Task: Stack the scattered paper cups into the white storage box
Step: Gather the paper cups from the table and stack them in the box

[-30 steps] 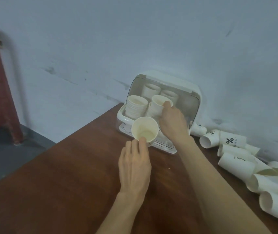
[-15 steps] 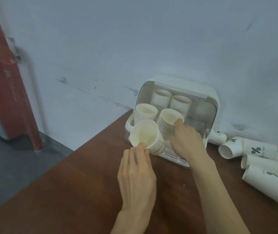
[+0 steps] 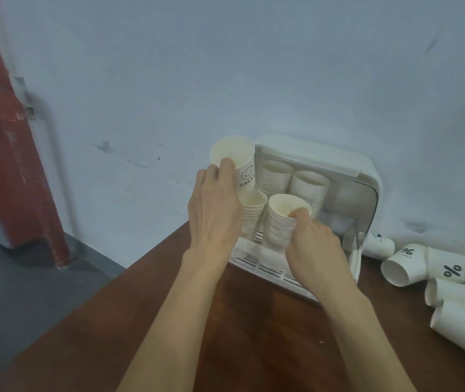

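Note:
The white storage box (image 3: 364, 176) stands open against the wall, with several stacks of paper cups inside. My left hand (image 3: 214, 210) holds a single paper cup (image 3: 237, 162) with a smiley and "HELLO" print, raised above the front left stack (image 3: 252, 213). My right hand (image 3: 316, 250) grips the front right stack (image 3: 282, 219), thumb over its rim. Two more stacks (image 3: 307, 188) stand at the back of the box.
Scattered paper cups (image 3: 423, 267) with "%" prints lie on their sides on the brown table (image 3: 254, 335) to the right of the box. A red post (image 3: 13, 137) stands on the grey floor at the left. The table's left edge runs diagonally.
My left hand has lifted the single cup from in front of the box up above the front left stack. My right hand stays on the front right stack. The camera has moved closer.

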{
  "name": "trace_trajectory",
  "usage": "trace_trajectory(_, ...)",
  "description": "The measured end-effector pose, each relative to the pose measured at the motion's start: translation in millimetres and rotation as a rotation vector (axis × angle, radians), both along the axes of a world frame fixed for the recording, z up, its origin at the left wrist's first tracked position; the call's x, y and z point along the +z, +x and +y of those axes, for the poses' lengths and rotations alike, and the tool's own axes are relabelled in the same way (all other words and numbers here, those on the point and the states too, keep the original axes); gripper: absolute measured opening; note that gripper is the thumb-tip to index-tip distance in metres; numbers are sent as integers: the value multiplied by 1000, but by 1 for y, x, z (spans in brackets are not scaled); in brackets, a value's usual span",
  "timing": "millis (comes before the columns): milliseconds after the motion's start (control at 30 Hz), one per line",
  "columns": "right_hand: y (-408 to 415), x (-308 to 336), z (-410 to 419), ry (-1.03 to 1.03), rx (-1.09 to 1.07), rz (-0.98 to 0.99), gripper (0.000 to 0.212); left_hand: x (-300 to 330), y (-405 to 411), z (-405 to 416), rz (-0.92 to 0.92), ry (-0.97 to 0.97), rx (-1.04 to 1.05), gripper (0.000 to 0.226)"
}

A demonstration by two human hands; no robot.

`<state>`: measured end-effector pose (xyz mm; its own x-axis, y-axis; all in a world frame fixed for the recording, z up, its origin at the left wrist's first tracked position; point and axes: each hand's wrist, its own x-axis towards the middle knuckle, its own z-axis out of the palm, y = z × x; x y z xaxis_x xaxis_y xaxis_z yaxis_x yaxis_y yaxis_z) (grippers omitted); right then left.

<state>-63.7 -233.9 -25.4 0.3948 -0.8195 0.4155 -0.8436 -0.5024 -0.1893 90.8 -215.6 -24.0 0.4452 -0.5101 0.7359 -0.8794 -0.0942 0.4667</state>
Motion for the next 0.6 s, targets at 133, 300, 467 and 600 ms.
trace_trajectory(133, 2, 2, -1, -26, -9, 15, 18, -3, 0, 0, -16, 125, -55, 24)
trace_trajectory(300, 0, 0, -3, -36, -31, -29, 20, 7, 3, 3, -104, 277, -66, 35)
trace_trajectory(467, -1, -1, -5, -35, -28, -63, 22, 3, 5, 5, -158, 396, -90, 37)
trace_trajectory(600, -1, -2, -5, -52, -20, -69, 24, 2, 3, 6, -187, 460, -77, 34)
